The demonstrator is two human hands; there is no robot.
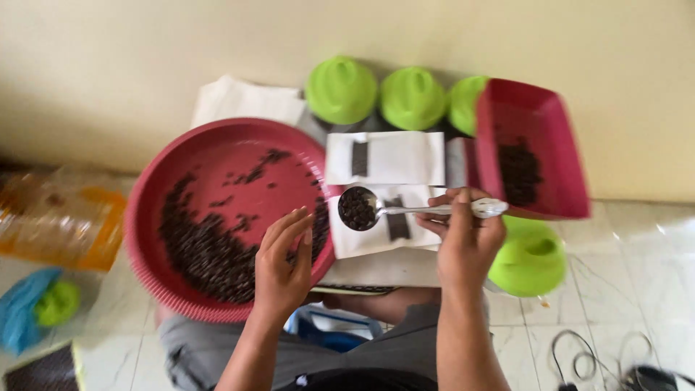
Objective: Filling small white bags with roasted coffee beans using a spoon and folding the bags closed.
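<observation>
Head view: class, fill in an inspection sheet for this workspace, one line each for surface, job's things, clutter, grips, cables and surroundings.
Surface: pale marbled floor tiles.
Job's things: metal spoon heaped with dark beans; round red tray holding more beans; white pouches beside it; red scoop bin with some beans.
Clutter: green lids; orange plastic bag; blue bag.
Grips: right hand shut on the spoon handle; left hand open, fingers over the tray rim.
Cables: dark cables coiled on the tiles, lower right.
Surroundings: plain cream wall.
</observation>
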